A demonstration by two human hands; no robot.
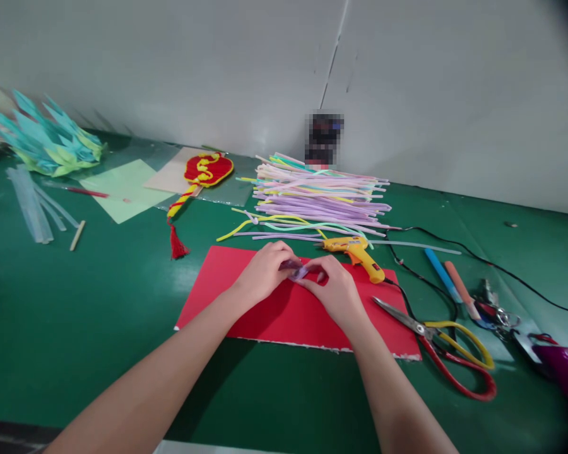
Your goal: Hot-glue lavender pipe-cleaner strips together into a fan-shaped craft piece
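Over a red board point(284, 321) my two hands meet, fingertips close together. A small purple piece point(299, 273) is pinched between them; its shape is mostly hidden by the fingers. My left hand point(264, 272) grips it from the left with curled fingers. From the other side, my right hand point(334, 287) holds it between thumb and forefinger. A yellow hot glue gun point(355, 251) lies at the board's back right, just beyond my right hand. Scissors point(421, 329) with one red and one yellow handle rest across the board's right edge.
Behind the board lies a pile of pastel pipe cleaners point(322, 198). A red and yellow fan-shaped ornament point(209, 170) with a tassel is left of it. Pale green paper point(120, 189) and a turquoise folded piece point(57, 148) sit farther left. Blue point(442, 274) and orange markers point(460, 287) lie right, near a black cord.
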